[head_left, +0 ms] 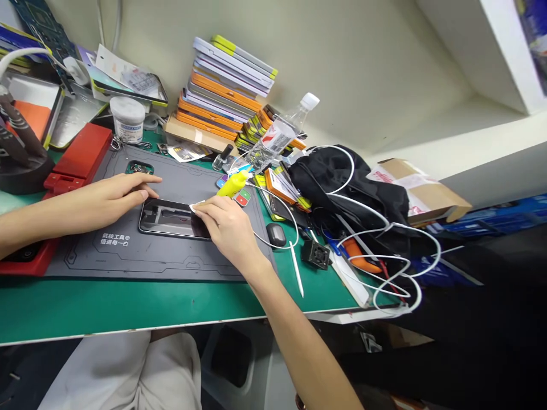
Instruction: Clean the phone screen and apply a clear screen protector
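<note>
A phone lies flat with its dark, glossy face up on the grey work mat, reflecting the surroundings. My left hand reaches in from the left with fingers stretched out. Its fingertips are at the phone's upper left corner. Over the phone's right end, my right hand pinches a small white wipe against the glass. Just behind that hand are a yellow squeeze bottle and several coloured round-cornered pads. A small circuit board sits in a recess of the mat.
A red clamp tool borders the mat's left side. Behind stand a white tub, stacked flat cases and a tilted water bottle. To the right are a white stylus, a small fan and looping white cables.
</note>
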A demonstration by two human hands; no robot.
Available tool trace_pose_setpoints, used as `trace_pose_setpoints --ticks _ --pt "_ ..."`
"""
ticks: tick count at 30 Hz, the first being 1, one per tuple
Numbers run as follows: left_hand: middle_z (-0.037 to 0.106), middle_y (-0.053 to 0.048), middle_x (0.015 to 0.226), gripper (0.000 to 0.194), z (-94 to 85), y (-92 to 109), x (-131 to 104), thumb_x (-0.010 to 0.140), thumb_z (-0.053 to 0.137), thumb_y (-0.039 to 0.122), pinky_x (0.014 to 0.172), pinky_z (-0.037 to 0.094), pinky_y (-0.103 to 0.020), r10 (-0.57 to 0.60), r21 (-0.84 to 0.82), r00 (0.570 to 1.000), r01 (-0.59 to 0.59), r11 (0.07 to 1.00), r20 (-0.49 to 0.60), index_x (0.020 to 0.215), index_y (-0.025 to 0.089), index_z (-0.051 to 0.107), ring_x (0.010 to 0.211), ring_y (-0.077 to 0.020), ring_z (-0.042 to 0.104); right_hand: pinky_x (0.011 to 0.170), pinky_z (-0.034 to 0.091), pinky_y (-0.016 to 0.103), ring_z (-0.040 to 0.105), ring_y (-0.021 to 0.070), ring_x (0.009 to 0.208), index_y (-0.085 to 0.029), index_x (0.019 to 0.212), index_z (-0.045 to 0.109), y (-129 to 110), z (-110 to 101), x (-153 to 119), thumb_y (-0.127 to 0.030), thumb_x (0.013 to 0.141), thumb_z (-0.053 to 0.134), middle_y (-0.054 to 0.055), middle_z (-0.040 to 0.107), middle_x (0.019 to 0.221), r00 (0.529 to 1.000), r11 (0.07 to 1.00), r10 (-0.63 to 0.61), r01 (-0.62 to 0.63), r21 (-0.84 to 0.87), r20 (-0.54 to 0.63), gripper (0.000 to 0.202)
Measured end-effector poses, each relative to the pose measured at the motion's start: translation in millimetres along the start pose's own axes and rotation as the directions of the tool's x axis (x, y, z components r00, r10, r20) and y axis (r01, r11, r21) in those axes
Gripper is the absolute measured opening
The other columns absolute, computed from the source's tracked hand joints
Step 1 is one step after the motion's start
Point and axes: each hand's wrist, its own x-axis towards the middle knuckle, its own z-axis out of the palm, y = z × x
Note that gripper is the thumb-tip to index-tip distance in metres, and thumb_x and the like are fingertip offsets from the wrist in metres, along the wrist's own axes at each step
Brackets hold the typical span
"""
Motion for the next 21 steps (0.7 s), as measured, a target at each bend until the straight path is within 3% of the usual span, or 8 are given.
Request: trace_pose_setpoints --ticks 6,13,21 --pt "0.087 -0.011 0.175 0.102 -2.8 2.7 -0.1 0.111 0.046 0.092 0.160 0.043 -0.056 0.003 0.027 1.000 -0.003 1.000 0.016 0.190 0.031 0.068 0.175 -0.0447 0.071 0.115 0.069 0.048 0.087 0.0294 0.123 -0.027 0.132 0.098 -5.0 3.2 9.2 -0.024 0.135 0.066 0.009 0.098 0.133 0.999 0.999 -0.044 0.044 0.013 0.022 0.032" --pt "0.088 -0.007 0.172 0.103 -0.2 0.2 1.0 0.111 0.046 0.095 0.158 0.047 -0.057 0.003 0.017 1.000 -0.003 1.000 0.022 0.192 0.035 0.065 0.171 -0.0449 0.074 0.118 0.074 0.051 0.090 0.0317 0.130 -0.028 0.135 0.098 17.0 -13.2 -28.9 -0.021 0.133 0.067 0.011 0.099 0.133 0.994 0.998 -0.046 0.049 0.030 -0.098 0.032" --pt "0.087 -0.004 0.175 0.102 0.5 -8.0 1.1 0.109 0.048 0.101 0.159 0.046 -0.058 -0.010 -0.002 1.000 0.010 1.000 0.017 0.191 0.043 0.067 0.174 -0.0445 0.072 0.110 0.073 0.046 0.092 0.0291 0.127 -0.026 0.138 0.095 -7.2 -24.1 -61.1 -0.017 0.134 0.066 0.010 0.099 0.128 0.984 0.993 -0.116 0.110 -0.048 -0.134 0.031"
